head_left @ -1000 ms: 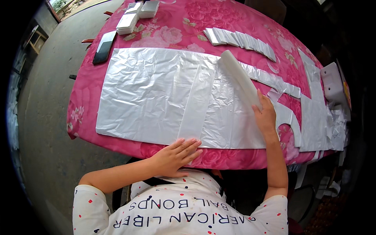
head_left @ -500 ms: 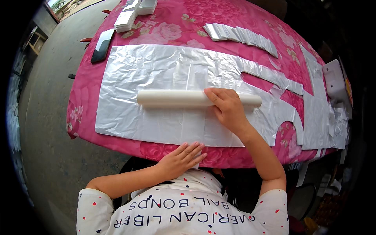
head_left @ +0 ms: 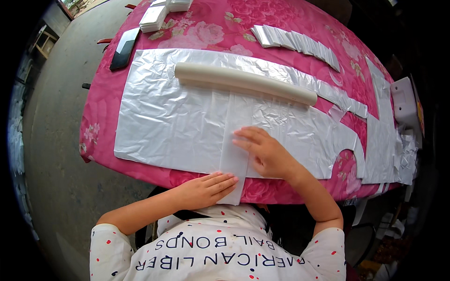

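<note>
Pink floral tablecloth (head_left: 199, 37) beside grey floor (head_left: 61, 117), left fingers (head_left: 221, 183) outstretched, right fingers (head_left: 252, 135) apart

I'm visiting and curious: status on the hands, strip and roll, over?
Left hand flat on strip, near end. Right hand over strip, contact unclear. Possibly in the way: roll lying across plastic, untouched.

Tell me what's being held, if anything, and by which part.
Nothing appears held: the left hand lies flat on the narrow strip, near its lower end; the right hand, open, is over it, contact unclear.
</note>
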Demonstrator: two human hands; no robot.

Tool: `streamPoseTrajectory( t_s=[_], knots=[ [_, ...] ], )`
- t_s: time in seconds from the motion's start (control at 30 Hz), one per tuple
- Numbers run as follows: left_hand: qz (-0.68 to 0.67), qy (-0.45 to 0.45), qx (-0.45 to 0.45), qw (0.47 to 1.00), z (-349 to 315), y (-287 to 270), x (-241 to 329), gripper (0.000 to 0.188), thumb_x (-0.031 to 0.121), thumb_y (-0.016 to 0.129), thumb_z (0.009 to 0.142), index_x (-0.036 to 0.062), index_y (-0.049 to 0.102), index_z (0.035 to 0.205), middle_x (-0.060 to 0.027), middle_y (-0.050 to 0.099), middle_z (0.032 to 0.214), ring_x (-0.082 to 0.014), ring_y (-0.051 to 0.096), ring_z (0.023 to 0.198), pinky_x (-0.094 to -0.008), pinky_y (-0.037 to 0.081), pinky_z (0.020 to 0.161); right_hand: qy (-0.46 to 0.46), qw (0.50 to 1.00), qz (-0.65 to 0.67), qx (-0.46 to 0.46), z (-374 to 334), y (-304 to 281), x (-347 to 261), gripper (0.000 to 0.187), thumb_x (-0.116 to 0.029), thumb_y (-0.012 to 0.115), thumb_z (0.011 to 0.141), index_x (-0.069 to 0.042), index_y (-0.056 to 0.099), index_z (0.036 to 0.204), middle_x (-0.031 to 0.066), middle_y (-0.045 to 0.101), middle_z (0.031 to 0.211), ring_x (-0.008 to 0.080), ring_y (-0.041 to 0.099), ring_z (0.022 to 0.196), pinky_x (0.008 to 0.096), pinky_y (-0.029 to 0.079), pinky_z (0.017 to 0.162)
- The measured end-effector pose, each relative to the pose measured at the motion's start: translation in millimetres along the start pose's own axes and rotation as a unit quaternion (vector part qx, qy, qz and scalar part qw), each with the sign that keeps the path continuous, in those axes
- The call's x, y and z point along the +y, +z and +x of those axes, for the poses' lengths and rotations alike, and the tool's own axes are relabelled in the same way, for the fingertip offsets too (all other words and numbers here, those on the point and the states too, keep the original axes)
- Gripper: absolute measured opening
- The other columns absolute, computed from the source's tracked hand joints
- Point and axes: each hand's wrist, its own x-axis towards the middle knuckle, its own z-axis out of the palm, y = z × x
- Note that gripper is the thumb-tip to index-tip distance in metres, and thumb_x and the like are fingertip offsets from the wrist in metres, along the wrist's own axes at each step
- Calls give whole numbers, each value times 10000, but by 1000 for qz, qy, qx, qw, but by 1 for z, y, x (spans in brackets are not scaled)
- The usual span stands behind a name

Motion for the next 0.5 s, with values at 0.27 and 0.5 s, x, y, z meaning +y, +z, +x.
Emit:
streamPoseTrajectory(
  t_s=[0.27, 0.5],
  knots=[
    [-140, 58, 122, 981, 4, -13, -16, 438, 107, 490, 798, 6, 480, 1225, -152, 425, 1328, -252, 439, 1210, -365, 358, 1025, 27, 998, -23, 61, -26, 22, -23, 506, 44, 585, 627, -29, 553, 1127, 122, 527, 1181, 298, 505, 1070, 376, 442, 894],
    [-69, -125, 86, 986, 22, -27, -30, 761, 428, 645, 674, 0, 433, 1267, -153, 510, 1231, -285, 483, 1152, -415, 340, 1005, 23, 988, -107, 108, -23, 29, -17, 373, -10, 635, 658, -44, 606, 1027, 90, 584, 1060, 262, 557, 948, 346, 484, 783]
  ],
)
